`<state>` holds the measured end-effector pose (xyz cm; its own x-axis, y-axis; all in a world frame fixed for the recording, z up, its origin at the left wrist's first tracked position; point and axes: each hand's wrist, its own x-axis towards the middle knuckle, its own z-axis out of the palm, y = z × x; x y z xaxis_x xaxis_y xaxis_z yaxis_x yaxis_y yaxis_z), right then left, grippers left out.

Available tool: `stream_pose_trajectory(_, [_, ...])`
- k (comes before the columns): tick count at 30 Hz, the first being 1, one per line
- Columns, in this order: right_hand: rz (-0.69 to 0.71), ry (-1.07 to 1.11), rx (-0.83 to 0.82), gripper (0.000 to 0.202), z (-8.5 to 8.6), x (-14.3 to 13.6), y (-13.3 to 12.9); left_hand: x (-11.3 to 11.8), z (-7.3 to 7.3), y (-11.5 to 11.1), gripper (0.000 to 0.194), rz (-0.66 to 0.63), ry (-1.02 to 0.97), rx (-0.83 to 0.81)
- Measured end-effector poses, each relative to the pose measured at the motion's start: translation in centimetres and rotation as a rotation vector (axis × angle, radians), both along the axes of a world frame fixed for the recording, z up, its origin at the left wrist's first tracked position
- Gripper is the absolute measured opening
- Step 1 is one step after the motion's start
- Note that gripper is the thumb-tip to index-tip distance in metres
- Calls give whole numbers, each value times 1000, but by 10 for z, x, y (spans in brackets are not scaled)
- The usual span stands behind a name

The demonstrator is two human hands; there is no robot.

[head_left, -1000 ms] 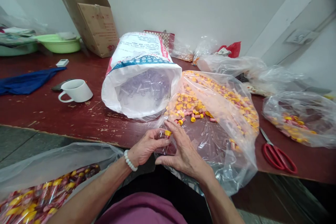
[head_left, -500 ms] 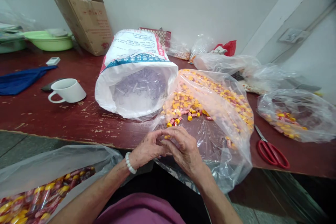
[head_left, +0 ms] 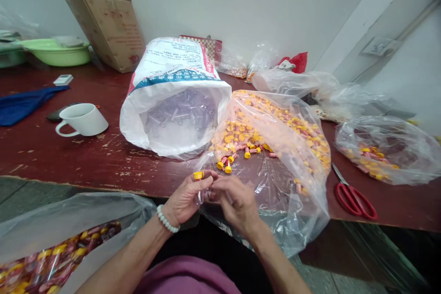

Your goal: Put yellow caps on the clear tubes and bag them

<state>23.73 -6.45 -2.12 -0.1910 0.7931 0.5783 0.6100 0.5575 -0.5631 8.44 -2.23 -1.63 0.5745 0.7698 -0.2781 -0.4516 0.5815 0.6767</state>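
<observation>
My left hand (head_left: pixel 188 197), with a beaded bracelet at the wrist, is closed around a clear tube with a yellow cap (head_left: pixel 198 176). The tube stands roughly upright between thumb and fingers. My right hand (head_left: pixel 237 200) meets the left hand's fingertips with its own fingers curled in; what they hold, if anything, is hidden. Just beyond the hands, small red-patterned pieces with yellow caps (head_left: pixel 241 132) lie in an open clear plastic bag (head_left: pixel 272 181). A white sack (head_left: pixel 136 124) lies on its side behind my left hand, its mouth facing me, with clear tubes (head_left: pixel 179 112) inside.
At lower left, a plastic bag (head_left: pixel 86 206) holds filled yellow-capped tubes (head_left: pixel 55 257). Red-handled scissors (head_left: pixel 354 200) lie on the right of the red table (head_left: pixel 144 170), near another clear bag (head_left: pixel 413 161). A white mug (head_left: pixel 84 121) stands left; a cardboard box (head_left: pixel 113 27) is behind.
The hands have shifted slightly left, and the left hand has turned so the yellow-capped tube shows. The right hand's fingers have curled in more. The camera view has shifted a little.
</observation>
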Motion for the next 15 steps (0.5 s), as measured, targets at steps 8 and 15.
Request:
stream_pose_trajectory(8, [-199, -232, -139, 25, -21, 56, 68, -9, 11, 4, 49, 11, 298, 192])
stream_pose_trajectory(15, [-367, -140, -187, 13, -14, 68, 73, -9, 4, 4, 35, 12, 376, 335])
